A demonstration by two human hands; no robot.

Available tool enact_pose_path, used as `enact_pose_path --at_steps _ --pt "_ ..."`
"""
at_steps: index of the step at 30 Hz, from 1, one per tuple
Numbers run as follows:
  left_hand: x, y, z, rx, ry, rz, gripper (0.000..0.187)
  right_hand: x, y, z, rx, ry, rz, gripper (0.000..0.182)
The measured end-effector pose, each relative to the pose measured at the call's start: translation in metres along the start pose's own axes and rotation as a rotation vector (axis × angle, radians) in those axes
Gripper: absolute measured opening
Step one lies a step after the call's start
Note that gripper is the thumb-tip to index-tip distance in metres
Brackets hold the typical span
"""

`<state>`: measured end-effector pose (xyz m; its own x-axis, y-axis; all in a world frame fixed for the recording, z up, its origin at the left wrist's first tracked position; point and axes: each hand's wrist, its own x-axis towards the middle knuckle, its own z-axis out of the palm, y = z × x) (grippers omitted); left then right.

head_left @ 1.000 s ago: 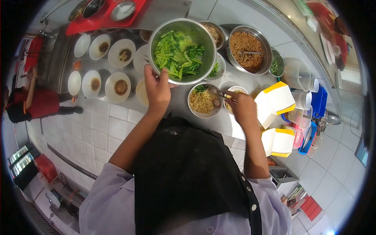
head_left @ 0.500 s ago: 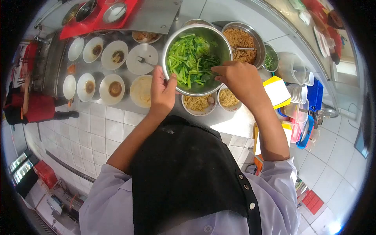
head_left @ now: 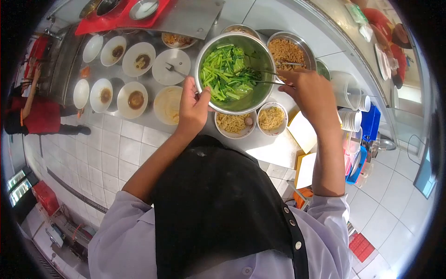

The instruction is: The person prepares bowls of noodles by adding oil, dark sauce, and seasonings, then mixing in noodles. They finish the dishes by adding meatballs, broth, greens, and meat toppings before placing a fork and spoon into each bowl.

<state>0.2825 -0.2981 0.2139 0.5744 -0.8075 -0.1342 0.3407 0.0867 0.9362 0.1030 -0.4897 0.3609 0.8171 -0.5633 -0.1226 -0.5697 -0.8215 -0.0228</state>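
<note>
The steel bowl (head_left: 256, 95) of greens (head_left: 225, 72) is gripped at its near-left rim by the left hand (head_left: 193, 104). Chopsticks (head_left: 267, 76) are pinched in the right hand (head_left: 311, 90), tips in the greens. Two noodle bowls (head_left: 234, 124) sit just beneath on the bench (head_left: 267, 146).

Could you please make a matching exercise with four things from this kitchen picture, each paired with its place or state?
Things:
1. left hand
2. right hand
3. steel bowl of greens
4. two noodle bowls

Places or states:
a. on the counter, below the raised bowl
b. grips chopsticks that reach into the greens
c. held up above the counter
d. grips the bowl's rim

Pairs: 1-d, 2-b, 3-c, 4-a
</note>
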Motion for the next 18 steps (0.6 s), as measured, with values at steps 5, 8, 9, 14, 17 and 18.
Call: enact_pose_path --at_steps 5,8,9,14,17,18 --pt "0.002 -0.005 0.000 0.045 -0.019 -0.009 0.009 0.004 0.002 0.023 -0.008 -0.057 -0.034 0.026" --pt "0.002 -0.004 0.003 0.020 0.018 -0.004 0.009 -0.011 0.004 -0.010 0.212 0.069 0.019 0.021" --pt "0.001 -0.002 0.005 0.023 0.024 -0.006 0.009 -0.014 0.005 -0.017 0.267 0.054 0.067 0.020" --pt "0.013 -0.009 -0.002 0.078 0.057 -0.028 0.011 -0.024 0.023 -0.015 0.557 0.046 0.105 0.022" --pt "0.014 -0.009 0.001 0.087 0.140 -0.058 0.013 -0.042 0.025 -0.004 0.795 0.010 0.182 0.023" --pt "0.015 -0.009 0.002 0.091 0.142 -0.061 0.013 -0.048 0.026 0.008 0.845 -0.042 0.187 0.024"
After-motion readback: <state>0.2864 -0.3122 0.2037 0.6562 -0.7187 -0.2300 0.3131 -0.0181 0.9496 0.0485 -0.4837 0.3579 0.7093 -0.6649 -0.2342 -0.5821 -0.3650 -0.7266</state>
